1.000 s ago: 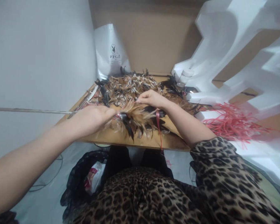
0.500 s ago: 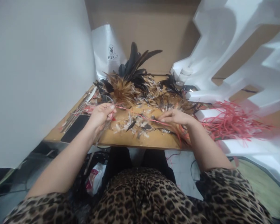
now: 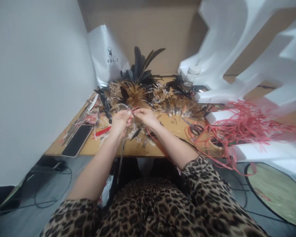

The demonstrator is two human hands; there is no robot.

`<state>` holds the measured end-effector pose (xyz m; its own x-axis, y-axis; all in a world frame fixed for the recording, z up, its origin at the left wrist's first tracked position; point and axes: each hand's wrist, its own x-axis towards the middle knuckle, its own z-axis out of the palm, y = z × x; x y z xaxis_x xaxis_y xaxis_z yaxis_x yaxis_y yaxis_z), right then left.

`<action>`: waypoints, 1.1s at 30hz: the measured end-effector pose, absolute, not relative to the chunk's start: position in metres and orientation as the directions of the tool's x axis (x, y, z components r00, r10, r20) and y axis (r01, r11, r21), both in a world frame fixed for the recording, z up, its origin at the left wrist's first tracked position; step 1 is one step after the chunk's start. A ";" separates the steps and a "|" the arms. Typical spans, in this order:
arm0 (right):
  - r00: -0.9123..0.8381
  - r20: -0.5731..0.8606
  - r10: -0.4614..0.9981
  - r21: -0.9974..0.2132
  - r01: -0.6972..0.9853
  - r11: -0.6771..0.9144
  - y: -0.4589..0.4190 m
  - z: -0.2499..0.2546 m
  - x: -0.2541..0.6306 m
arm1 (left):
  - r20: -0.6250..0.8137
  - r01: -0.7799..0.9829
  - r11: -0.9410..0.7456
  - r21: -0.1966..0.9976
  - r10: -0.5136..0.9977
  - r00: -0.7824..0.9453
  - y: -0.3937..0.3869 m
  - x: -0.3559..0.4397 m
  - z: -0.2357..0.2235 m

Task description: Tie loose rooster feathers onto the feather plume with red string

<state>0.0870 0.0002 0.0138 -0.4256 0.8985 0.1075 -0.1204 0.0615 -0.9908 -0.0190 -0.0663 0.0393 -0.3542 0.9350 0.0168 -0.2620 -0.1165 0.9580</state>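
My left hand (image 3: 120, 124) is closed in a pinch in front of the brown feathers (image 3: 137, 95). A thin pale strip (image 3: 121, 158) hangs from it past the table edge. My right hand (image 3: 146, 118) meets it fingertip to fingertip, pinching the pink ribbon (image 3: 151, 133), whose length trails down to the right below my wrist. The exact crossing of ribbon and strip between the fingertips is too small to make out. Loose feather scraps (image 3: 135, 133) lie on the table under my hands. Tall black feathers (image 3: 139, 64) rise behind them.
A phone (image 3: 77, 141) lies at the table's left, beside a red piece (image 3: 102, 132). Black-handled scissors (image 3: 196, 129) lie to the right, near a heap of pink ribbon (image 3: 249, 123) and white foam pieces (image 3: 259, 151). A white bag (image 3: 108, 54) and a clear bottle (image 3: 192, 76) stand behind.
My right hand has moved left, from the table's right side to my left hand, uncovering the scissors. The ribbon stretched between the hands is now gathered at the fingertips.
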 end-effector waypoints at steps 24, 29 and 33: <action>-0.461 -0.174 0.870 -0.861 -0.357 -0.361 -0.001 0.002 0.096 | 0.206 0.130 -0.160 0.979 0.798 -0.567 -0.036 0.000 -0.005; -0.531 -0.180 0.828 -0.827 -0.373 -0.420 0.004 0.000 0.105 | 0.343 0.313 -0.204 0.928 0.798 -0.496 -0.038 -0.002 -0.010; -0.531 -0.209 0.821 -0.842 -0.329 -0.427 0.003 0.001 0.105 | 0.351 0.385 -0.165 0.908 0.802 -0.483 -0.042 -0.004 -0.010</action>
<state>0.1051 0.0034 0.0009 -0.5307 0.8213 -0.2091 -0.3289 -0.4270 -0.8423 -0.0037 -0.0418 -0.0097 -0.4833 0.8019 0.3513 0.3854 -0.1655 0.9078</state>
